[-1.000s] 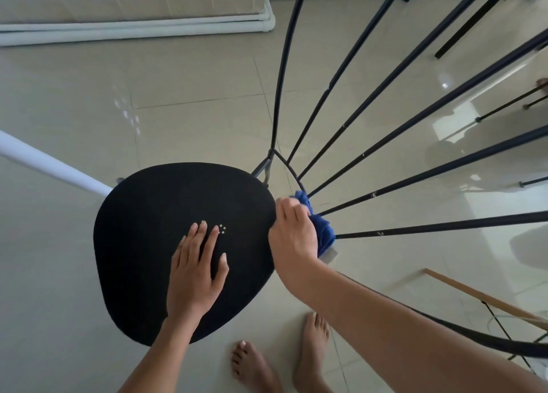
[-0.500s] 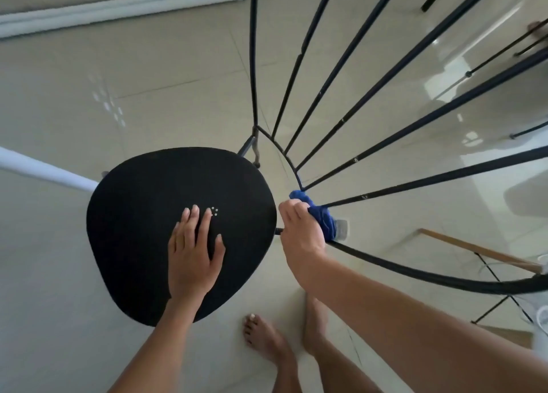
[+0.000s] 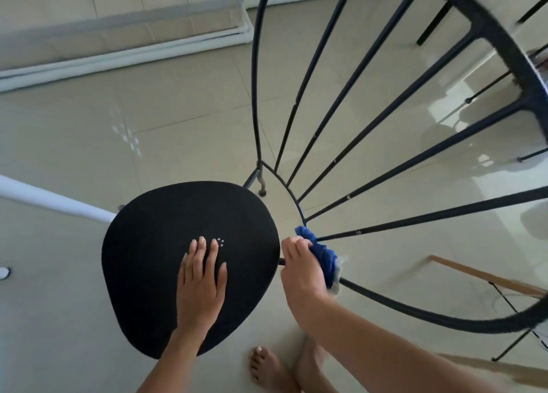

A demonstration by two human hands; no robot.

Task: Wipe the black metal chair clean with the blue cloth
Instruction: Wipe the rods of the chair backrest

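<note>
Left hand (image 3: 201, 286) flat and open on the black seat (image 3: 154, 253), fingers spread slightly, pressing down and gripping nothing. Right hand (image 3: 302, 274) just off the seat's right edge, closed around the blue cloth (image 3: 321, 255), which is bunched against the base of the backrest where the rods meet the lower curved rail (image 3: 400, 309). Hands near each other but apart, with the seat edge between them.

Further left on the floor, a white tube (image 3: 53, 198) running under the seat's far-left edge. Far left, a pale low platform (image 3: 118, 34) along the wall.

Black metal chair (image 3: 299, 209) filling the middle and right of the view: seat at near-left, backrest fanning away to the far right. Key relation, as a judgement: the rods' long axes run from the right hand outward to the far right, toward the thick top rail (image 3: 504, 40), so the coming stroke likely travels along a rod away from the body. Right hand is the nearer one and already at the rods' base; left hand serves only to steady the chair.

Counts: one chair, one cloth, two hands, two bare feet (image 3: 272, 369) near the bottom edge, about seven rods (image 3: 430, 215) in the fan including the outer frame. Near right, a wooden bar (image 3: 486, 277) with thin black legs.
</note>
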